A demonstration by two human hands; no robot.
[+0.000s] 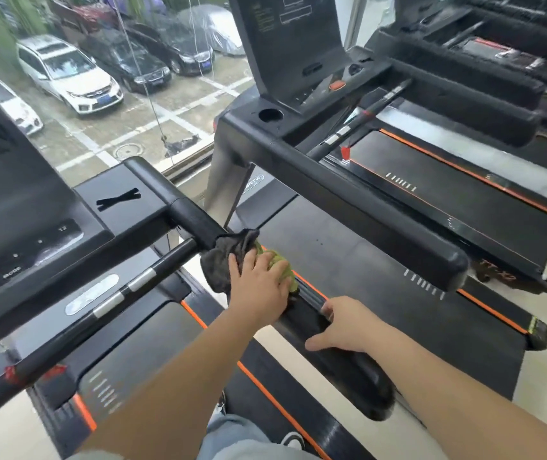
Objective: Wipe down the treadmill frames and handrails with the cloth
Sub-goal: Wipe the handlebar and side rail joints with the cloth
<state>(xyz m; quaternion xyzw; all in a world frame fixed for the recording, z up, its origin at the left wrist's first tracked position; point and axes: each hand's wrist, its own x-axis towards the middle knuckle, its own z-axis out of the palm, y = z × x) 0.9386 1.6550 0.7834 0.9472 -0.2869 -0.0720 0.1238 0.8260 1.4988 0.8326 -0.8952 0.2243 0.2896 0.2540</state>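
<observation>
While the left hand point(259, 287) lies on a dark grey cloth with a yellow-green patch point(222, 257), its fingers point(265, 260) are spread and nearly straight, released rather than clenched, pressing the cloth down onto the black padded handrail point(358, 370) of the treadmill. The cloth is bunched over the rail, partly under those fingers and partly just beyond them, towards the point where the rail joins the console; its yellow-green part shows at the fingertips, on the side facing the next machine.

Nearer the person along the same rail, the right hand point(345, 327) rests on top. Its fingers point(327, 308) curl over the far edge of the rail and the thumb lies along the near side, so this hand is grasping the rail. The two hands are near each other but apart, with bare rail between them.

To the left of the left fingers, a slim black crossbar with silver bands point(126, 287) runs below a black control console with white markings point(33, 234). Below both hands, an orange trim strip point(265, 393) edges the deck. Beyond the right fingers lies the dark running belt point(348, 254) of the neighbouring treadmill, whose own thick black handrail point(365, 210) crosses above it. Well beyond the left fingers, a large window looks onto a white parked car point(69, 74) among others.
</observation>
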